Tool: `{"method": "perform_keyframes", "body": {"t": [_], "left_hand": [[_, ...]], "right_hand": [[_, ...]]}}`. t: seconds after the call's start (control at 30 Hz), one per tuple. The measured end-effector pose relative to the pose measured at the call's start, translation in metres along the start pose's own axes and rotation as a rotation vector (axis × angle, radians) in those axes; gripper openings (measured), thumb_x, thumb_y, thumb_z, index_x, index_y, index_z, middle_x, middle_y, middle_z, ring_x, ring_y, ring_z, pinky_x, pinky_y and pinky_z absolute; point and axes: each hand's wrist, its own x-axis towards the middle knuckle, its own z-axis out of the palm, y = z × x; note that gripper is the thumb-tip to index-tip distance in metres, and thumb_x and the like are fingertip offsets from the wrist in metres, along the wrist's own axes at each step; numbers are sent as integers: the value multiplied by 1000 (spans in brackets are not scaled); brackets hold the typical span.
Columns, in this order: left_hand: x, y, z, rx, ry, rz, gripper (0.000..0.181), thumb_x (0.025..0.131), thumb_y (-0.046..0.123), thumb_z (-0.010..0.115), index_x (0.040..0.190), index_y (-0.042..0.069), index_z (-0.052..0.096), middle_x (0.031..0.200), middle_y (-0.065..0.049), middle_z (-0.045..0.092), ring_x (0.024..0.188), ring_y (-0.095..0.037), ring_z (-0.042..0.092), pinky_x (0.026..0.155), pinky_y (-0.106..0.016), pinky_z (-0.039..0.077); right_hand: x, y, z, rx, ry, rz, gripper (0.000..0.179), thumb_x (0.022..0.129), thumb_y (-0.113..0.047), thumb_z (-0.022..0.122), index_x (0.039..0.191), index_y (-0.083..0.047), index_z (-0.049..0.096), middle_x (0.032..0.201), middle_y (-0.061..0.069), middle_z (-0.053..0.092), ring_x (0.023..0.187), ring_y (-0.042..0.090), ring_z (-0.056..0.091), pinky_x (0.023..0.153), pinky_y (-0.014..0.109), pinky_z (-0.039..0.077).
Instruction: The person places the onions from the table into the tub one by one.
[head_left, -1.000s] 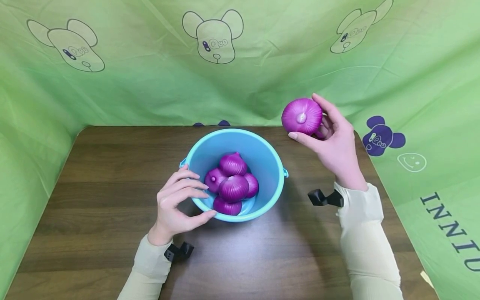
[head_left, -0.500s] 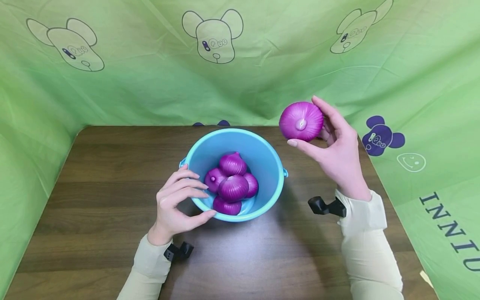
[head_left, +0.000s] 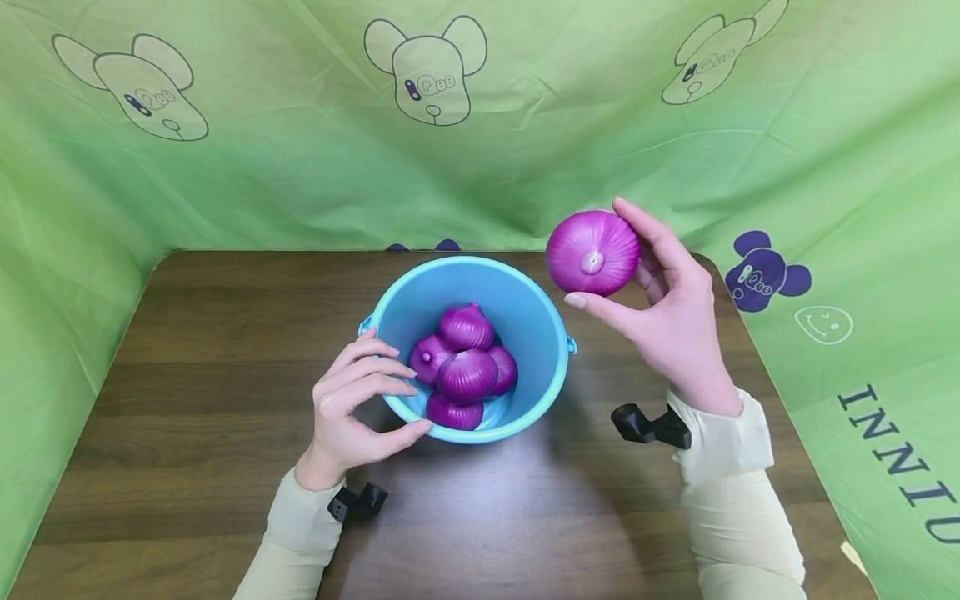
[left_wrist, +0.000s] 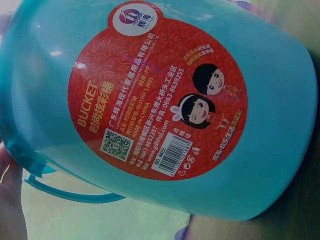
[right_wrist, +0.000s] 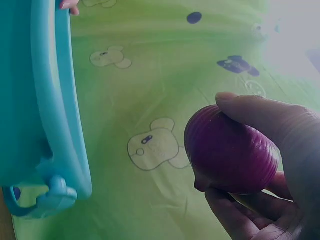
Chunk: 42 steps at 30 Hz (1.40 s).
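In the head view a light blue bucket (head_left: pixel 528 421) stands on the table with several purple onions (head_left: pixel 467 377) inside. My left hand (head_left: pixel 352 408) holds its left rim, fingers over the edge and thumb at the front of the rim. The left wrist view is filled by the bucket's side and its red round label (left_wrist: pixel 155 100). My right hand (head_left: pixel 675 308) grips another purple onion (head_left: pixel 592 252) between thumb and fingers, in the air right of the bucket and apart from it. The right wrist view has this onion (right_wrist: pixel 230 150) close up, its pointed tip turned down.
A dark wooden table (head_left: pixel 187 400) lies beneath the bucket. Green cloth (head_left: pixel 285 167) with printed bear faces hangs behind and at both sides. The bucket's handle (left_wrist: pixel 75 194) hangs on its outside. A black wrist camera (head_left: pixel 651 425) sits on the right sleeve.
My right hand has moved the onion a little left and down in the head view, closer to the bucket. My left hand and the bucket have stayed in place.
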Motion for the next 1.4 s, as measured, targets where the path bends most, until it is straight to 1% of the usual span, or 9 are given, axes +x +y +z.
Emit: {"method": "perform_keyframes", "body": {"t": [0.23, 0.37, 0.63, 0.73, 0.97, 1.2, 1.33, 1.4], "left_hand": [[1, 1, 0, 2, 2, 1, 38, 80, 42, 85, 78, 5, 75, 82, -10, 72, 88, -32, 64, 106, -55, 45], [1, 1, 0, 8, -3, -2, 39, 81, 43, 84, 79, 5, 75, 82, -10, 72, 89, -31, 64, 105, -54, 45], [0, 2, 0, 3, -2, -3, 38, 80, 42, 85, 79, 5, 75, 83, -10, 73, 89, -32, 64, 104, -55, 46], [0, 2, 0, 8, -3, -5, 38, 80, 43, 85, 79, 6, 75, 83, -10, 73, 89, -32, 64, 105, -55, 45], [0, 2, 1, 9, 0, -5, 38, 80, 42, 85, 79, 6, 75, 83, -10, 73, 89, -32, 64, 105, -56, 45], [1, 2, 1, 10, 2, -5, 37, 79, 42, 85, 79, 6, 75, 83, -10, 73, 89, -32, 64, 105, -55, 45], [1, 2, 1, 8, 2, -4, 37, 79, 42, 86, 79, 6, 75, 83, -10, 73, 89, -32, 64, 105, -55, 45], [1, 2, 1, 7, 1, -5, 37, 79, 41, 86, 79, 6, 75, 83, -10, 73, 89, -32, 64, 105, -55, 45]], "right_hand": [[-4, -4, 7, 26, -19, -33, 90, 63, 22, 86, 144, -4, 56, 142, 15, 55, 126, 27, 54, 105, 30, 47], [-5, -2, 11, 48, -40, -41, 91, 62, 22, 87, 144, -4, 57, 142, 15, 55, 126, 27, 55, 105, 30, 47], [-8, 3, 20, 30, -97, -54, 93, 61, 20, 88, 144, -6, 57, 142, 16, 56, 126, 26, 56, 105, 32, 47], [-9, 5, 22, 33, -120, -47, 94, 61, 19, 89, 145, -9, 57, 140, 14, 58, 126, 27, 56, 105, 32, 47], [-12, 8, 29, 46, -166, -58, 95, 61, 18, 90, 146, -9, 56, 139, 13, 59, 126, 28, 56, 104, 34, 48], [-16, 9, 36, 53, -224, -26, 93, 66, 14, 89, 148, -12, 54, 142, 7, 58, 125, 27, 57, 103, 35, 49], [-17, 12, 39, 65, -252, -10, 92, 68, 12, 89, 148, -17, 54, 143, 4, 57, 126, 26, 57, 104, 35, 48], [-18, 13, 40, 80, -262, 0, 92, 69, 12, 89, 148, -17, 54, 143, 4, 57, 126, 26, 57, 104, 36, 48]]}}
